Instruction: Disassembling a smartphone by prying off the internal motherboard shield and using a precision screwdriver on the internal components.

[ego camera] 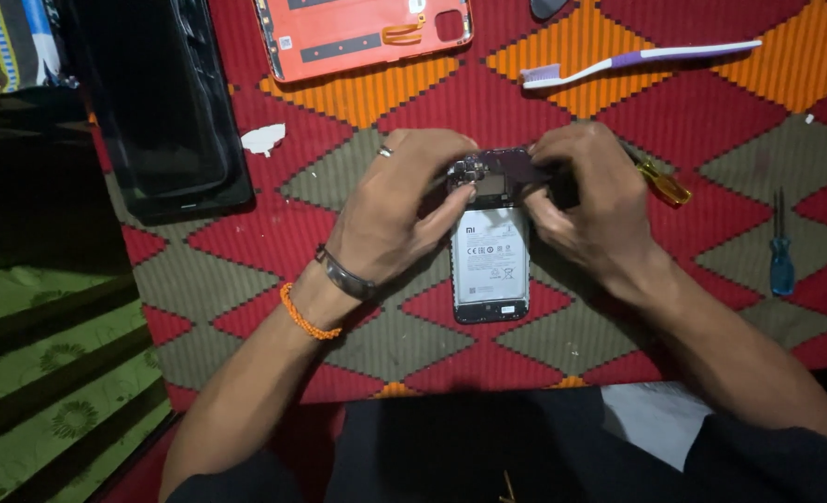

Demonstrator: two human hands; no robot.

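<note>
Pinching the opened phone's (490,265) far end, left hand (399,210) and right hand (586,200) both closed on it, risk tearing small parts if they slip.

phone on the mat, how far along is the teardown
Done: the orange back cover is off and lies apart at the top; the phone lies open with its battery showing. In hand: the left hand and right hand both work at its top end. Left: the battery sits in place; whether screws remain is hidden.
</note>
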